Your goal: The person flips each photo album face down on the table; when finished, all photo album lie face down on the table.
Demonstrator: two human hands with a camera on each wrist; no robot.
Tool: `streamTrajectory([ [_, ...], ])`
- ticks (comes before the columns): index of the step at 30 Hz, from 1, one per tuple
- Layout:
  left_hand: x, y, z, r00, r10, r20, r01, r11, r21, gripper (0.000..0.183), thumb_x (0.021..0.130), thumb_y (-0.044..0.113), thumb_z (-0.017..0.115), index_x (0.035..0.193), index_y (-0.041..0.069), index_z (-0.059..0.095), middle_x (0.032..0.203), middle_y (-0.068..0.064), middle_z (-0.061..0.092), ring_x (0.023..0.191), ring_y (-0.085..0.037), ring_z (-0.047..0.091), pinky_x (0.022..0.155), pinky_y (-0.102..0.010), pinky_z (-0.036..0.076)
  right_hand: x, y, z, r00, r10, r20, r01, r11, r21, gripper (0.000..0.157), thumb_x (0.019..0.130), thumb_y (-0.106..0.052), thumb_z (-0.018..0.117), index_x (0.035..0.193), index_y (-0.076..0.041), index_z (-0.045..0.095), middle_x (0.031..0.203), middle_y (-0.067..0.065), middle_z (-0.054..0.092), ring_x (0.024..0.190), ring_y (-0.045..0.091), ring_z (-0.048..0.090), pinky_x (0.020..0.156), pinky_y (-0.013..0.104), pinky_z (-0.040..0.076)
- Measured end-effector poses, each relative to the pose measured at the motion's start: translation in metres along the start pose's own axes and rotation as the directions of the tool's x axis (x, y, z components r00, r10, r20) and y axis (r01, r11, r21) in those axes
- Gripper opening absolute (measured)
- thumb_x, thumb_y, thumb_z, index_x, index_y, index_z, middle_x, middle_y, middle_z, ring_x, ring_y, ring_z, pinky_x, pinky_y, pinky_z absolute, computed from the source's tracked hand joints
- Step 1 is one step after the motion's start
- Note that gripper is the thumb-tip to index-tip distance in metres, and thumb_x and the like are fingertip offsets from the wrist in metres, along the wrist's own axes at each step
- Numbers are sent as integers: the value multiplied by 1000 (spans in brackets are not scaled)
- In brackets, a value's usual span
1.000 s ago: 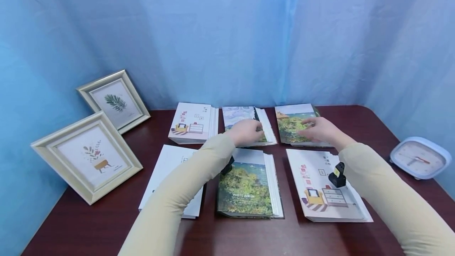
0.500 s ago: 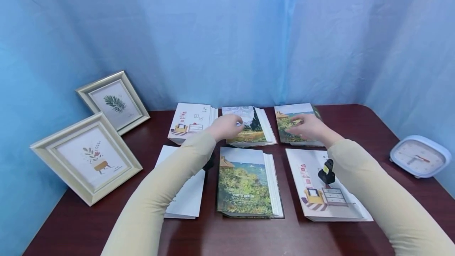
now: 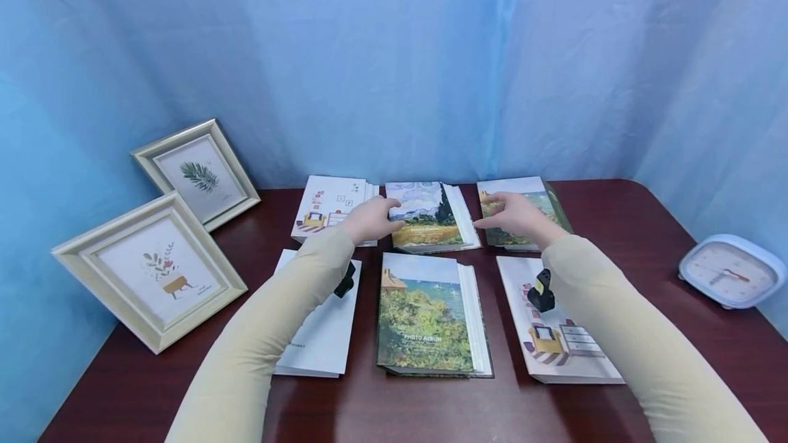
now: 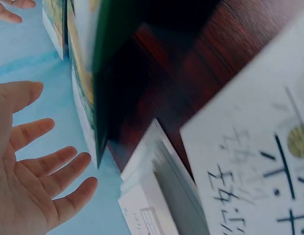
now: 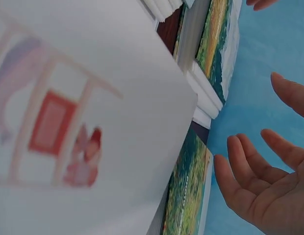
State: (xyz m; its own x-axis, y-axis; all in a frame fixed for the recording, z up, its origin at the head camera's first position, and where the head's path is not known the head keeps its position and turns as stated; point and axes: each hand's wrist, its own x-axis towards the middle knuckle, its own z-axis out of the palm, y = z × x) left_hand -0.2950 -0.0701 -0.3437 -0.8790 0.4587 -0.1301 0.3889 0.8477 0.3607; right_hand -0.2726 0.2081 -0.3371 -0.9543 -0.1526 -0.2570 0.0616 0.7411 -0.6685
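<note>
My left hand point(image 3: 369, 219) hovers with parted fingers at the left edge of the back-middle photo album point(image 3: 425, 214), which has a painted landscape cover. My right hand point(image 3: 516, 216) is held over the back-right photo album point(image 3: 523, 186), its fingertips near the middle album's right side. In the left wrist view the left hand point(image 4: 34, 181) has spread fingers and holds nothing. The right wrist view shows the right hand point(image 5: 269, 188) with loosely bent fingers, nothing in them. Whether either hand touches an album cannot be told.
A white album point(image 3: 332, 190) lies back left. In front lie another white album point(image 3: 320, 347), a garden-cover album point(image 3: 425, 320) and a furniture-print album point(image 3: 554, 347). Two picture frames point(image 3: 163, 279) stand left; a blue clock point(image 3: 729, 272) sits right on the dark table point(image 3: 394, 409).
My left hand has moved left off the back-middle album's cover to its left edge. My right hand has shifted left across the back-right album. The albums look unmoved.
</note>
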Motion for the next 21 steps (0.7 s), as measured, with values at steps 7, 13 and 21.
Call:
streamTrajectory([
  [7, -2, -8, 1, 998, -41, 38, 41, 999, -8, 63, 94, 38, 58, 146, 10, 36, 143, -16, 44, 128, -30, 47, 104, -43, 40, 10, -5, 11, 1000, -24, -12, 24, 1000, -10, 71, 89, -29, 65, 145, -1, 33, 140, 29, 40, 128, 44, 40, 103, 56, 37],
  [13, -3, -12, 6, 994, -74, 80, 76, 997, -28, 68, 94, 44, 55, 149, 12, 32, 148, -17, 38, 132, -30, 42, 107, -43, 37, 20, -8, 23, 998, -54, -6, 54, 998, -14, 72, 88, -29, 67, 143, 3, 33, 137, 30, 42, 122, 43, 45, 99, 54, 41],
  [21, -3, -15, 13, 991, -86, 98, 93, 993, -68, 71, 93, 47, 54, 150, 13, 29, 151, -18, 31, 138, -32, 32, 109, -46, 34, 27, -13, 34, 999, -40, 29, 42, 998, -53, 78, 87, -34, 68, 146, 1, 30, 143, 29, 35, 128, 44, 39, 102, 55, 37],
])
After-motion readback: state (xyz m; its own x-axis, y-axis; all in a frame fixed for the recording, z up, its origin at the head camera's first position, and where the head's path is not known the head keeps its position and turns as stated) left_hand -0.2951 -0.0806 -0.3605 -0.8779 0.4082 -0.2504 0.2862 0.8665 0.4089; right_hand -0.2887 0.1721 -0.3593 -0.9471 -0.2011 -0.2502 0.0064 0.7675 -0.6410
